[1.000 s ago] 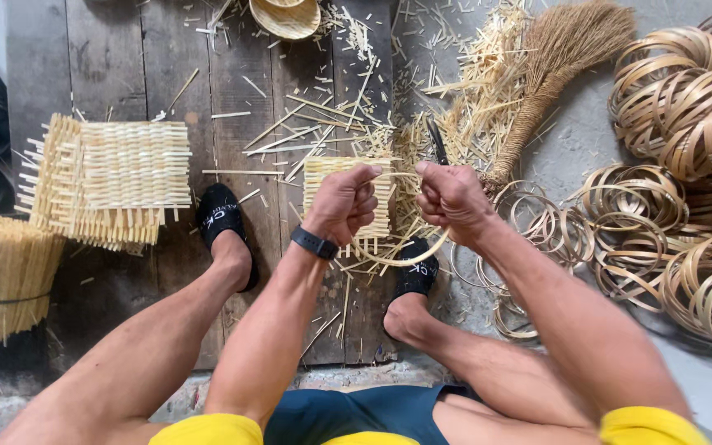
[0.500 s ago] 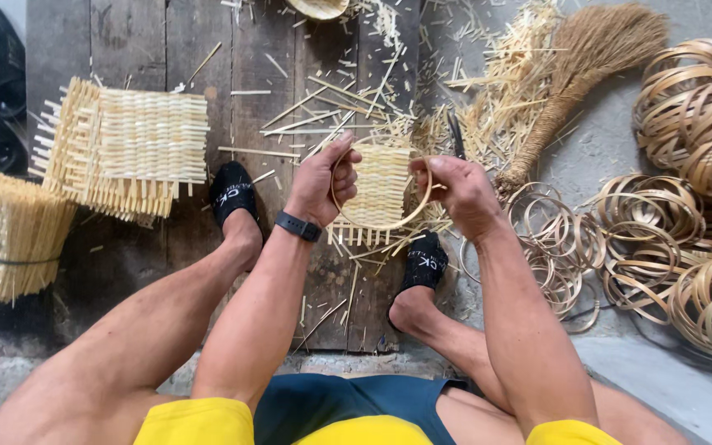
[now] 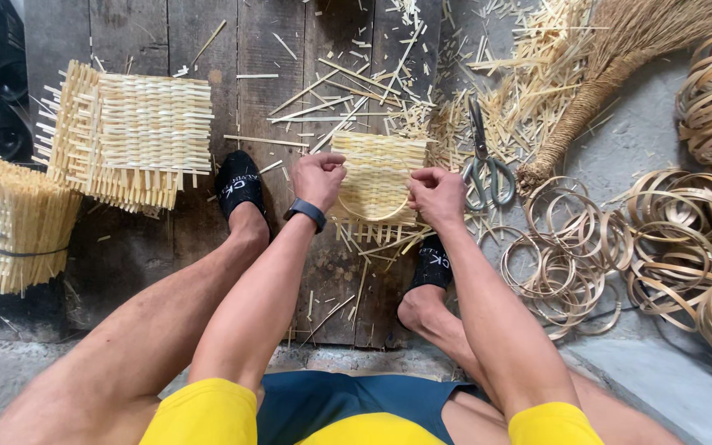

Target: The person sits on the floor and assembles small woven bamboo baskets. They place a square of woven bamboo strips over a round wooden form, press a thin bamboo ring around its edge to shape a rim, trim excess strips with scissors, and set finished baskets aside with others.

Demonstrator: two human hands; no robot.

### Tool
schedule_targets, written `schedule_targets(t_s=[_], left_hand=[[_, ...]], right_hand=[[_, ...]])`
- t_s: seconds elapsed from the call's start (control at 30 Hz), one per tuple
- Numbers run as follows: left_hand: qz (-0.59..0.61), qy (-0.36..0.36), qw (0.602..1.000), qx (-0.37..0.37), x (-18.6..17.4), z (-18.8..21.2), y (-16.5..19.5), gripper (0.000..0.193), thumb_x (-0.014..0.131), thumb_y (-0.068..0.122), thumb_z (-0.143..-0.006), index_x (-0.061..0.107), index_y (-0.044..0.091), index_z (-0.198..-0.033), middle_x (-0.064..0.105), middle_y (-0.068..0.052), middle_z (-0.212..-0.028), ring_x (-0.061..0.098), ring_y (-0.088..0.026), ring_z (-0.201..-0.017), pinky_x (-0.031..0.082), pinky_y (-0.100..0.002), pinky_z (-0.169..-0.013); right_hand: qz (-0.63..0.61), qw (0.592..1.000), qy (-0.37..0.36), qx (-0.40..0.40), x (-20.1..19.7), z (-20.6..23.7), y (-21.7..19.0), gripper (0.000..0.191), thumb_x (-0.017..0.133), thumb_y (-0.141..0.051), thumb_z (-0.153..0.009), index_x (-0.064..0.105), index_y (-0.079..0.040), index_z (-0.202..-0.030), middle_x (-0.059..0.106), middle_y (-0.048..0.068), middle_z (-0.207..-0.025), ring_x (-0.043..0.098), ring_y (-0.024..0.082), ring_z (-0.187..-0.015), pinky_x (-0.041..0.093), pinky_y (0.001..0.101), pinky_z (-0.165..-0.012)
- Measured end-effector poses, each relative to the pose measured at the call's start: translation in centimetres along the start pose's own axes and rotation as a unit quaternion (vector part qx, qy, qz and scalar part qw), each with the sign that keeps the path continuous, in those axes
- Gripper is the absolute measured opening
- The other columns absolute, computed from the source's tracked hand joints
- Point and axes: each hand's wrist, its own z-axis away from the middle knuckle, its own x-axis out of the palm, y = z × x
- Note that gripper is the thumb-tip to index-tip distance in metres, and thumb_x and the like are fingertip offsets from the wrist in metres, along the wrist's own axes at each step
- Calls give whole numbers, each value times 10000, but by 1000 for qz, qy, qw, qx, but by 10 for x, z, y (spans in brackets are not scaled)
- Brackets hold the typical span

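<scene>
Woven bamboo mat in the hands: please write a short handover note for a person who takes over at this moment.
Left hand: grips the left edge of the small pale woven bamboo mat.
Right hand: grips its right edge.
A thin bamboo hoop curves against the mat's lower part.
Done: mat woven, hoop placed against it.
Left: strip ends stick out below the hoop, untrimmed.
Grey metal scissors lie right of the mat; spare hoops beyond.

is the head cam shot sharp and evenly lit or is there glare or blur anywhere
Head view: soft, even daylight, no glare; left hand, right hand and woven mat are sharp; the scissors are crisp too; the dark top-left corner loses detail; edges bow slightly from the wide lens.
</scene>
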Motion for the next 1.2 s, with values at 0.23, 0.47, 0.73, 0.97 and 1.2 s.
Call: schedule_targets(t_s=[0.23,0.47,0.73,0.97,1.2], left_hand=[[-43,29,998,25,9,-4,-18,240,785,43,-785,810,88,-1019,782,-106,-908,749,-181,-780,596,-301,-763],[-59,36,997,-18,11,-3,-16,180,850,113,-777,815,72,-948,791,-107,-835,758,-182,-735,606,-310,-757],[-96,62,992,-51,11,-4,-13,181,896,163,-716,837,132,-884,801,-60,-841,760,-174,-749,588,-298,-800],[-84,49,993,-71,7,-7,-13,244,925,190,-668,835,151,-891,794,-55,-843,763,-178,-770,600,-300,-827],[-63,23,994,-85,4,-10,-7,246,926,159,-634,836,135,-861,804,-58,-821,768,-173,-769,585,-299,-842]], right_hand=[[146,986,47,-69,11,-7,17,206,820,-130,-820,771,-43,-1001,759,53,-846,708,125,-746,596,276,-698],[209,963,91,-147,11,-7,23,125,788,-142,-876,794,-66,-975,776,102,-875,736,206,-772,583,356,-743],[199,973,75,-90,15,-13,28,133,798,-205,-874,809,-119,-975,787,79,-871,731,201,-770,574,357,-776],[205,974,71,-59,15,-13,25,130,801,-214,-882,811,-126,-978,780,75,-862,723,194,-774,574,362,-804],[186,980,62,-40,10,-14,24,160,815,-227,-853,815,-141,-988,795,50,-887,743,175,-773,589,332,-793]])
